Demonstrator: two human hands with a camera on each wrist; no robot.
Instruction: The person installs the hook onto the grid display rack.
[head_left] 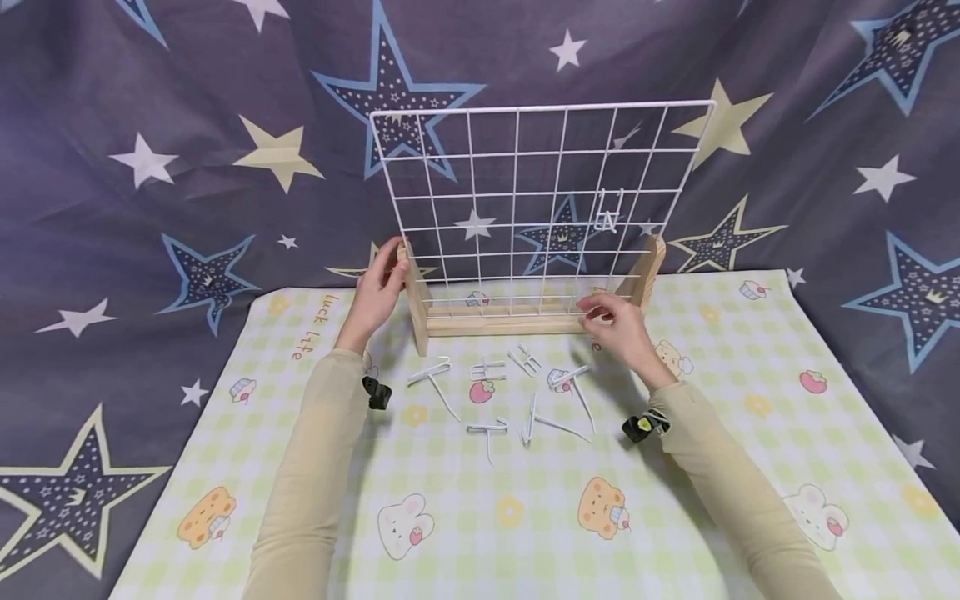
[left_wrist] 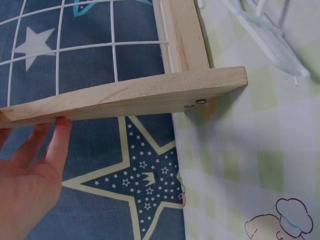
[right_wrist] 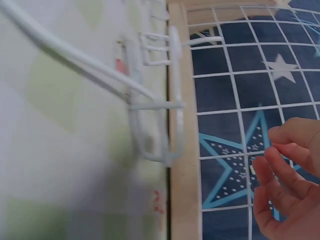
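Note:
A white wire grid panel [head_left: 515, 197] stands in a wooden base with a side post at each end. My left hand [head_left: 374, 293] holds the upper end of the left wooden side post [head_left: 416, 304], fingertips against its outer face in the left wrist view. In front of the grid's lower right part is my right hand [head_left: 617, 327], thumb and fingers loosely bent with nothing visible between them. One white wire hook [head_left: 607, 218] hangs on the grid, upper right. Several white wire hooks [head_left: 489, 428] lie on the tablecloth before the base.
The checked tablecloth [head_left: 300, 533] has printed animals and flowers. Behind the stand hangs a dark curtain [head_left: 90, 225] with stars. The wooden base bar [head_left: 502, 326] runs along the stand's bottom, and the right side post [head_left: 647, 275] rises beyond my right hand.

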